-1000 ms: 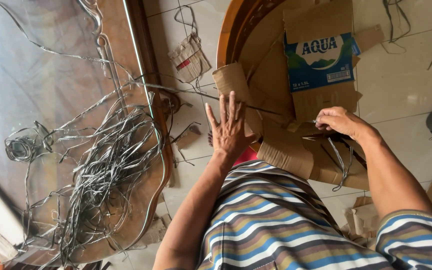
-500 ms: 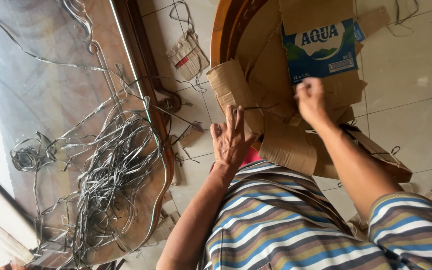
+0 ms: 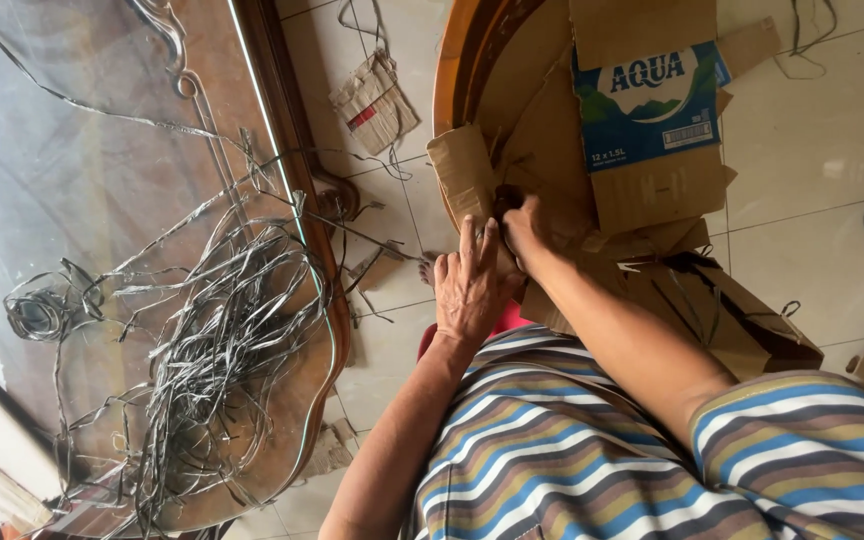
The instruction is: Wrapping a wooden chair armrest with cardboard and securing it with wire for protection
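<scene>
My left hand (image 3: 470,285) lies flat, fingers together, pressing on a bundle of folded brown cardboard (image 3: 562,200) in front of my striped shirt. My right hand (image 3: 522,225) is curled shut right beside the left fingertips, at the edge of a rolled cardboard flap (image 3: 460,170). Only a dark bit of a thin strip (image 3: 502,196) shows at its fingers. A flattened blue and white printed carton (image 3: 647,105) lies on the cardboard pile just beyond both hands.
A glass-topped wooden table (image 3: 102,180) on the left carries a tangle of grey strips (image 3: 212,340). Cardboard scraps (image 3: 377,95) and an open brown box (image 3: 742,320) lie on the tiled floor (image 3: 812,150). A curved wooden rim (image 3: 452,60) borders the pile.
My right hand has come from the right side of the pile to the left hand, drawing a thin strip with it. My left hand's fingers have closed together on the cardboard.
</scene>
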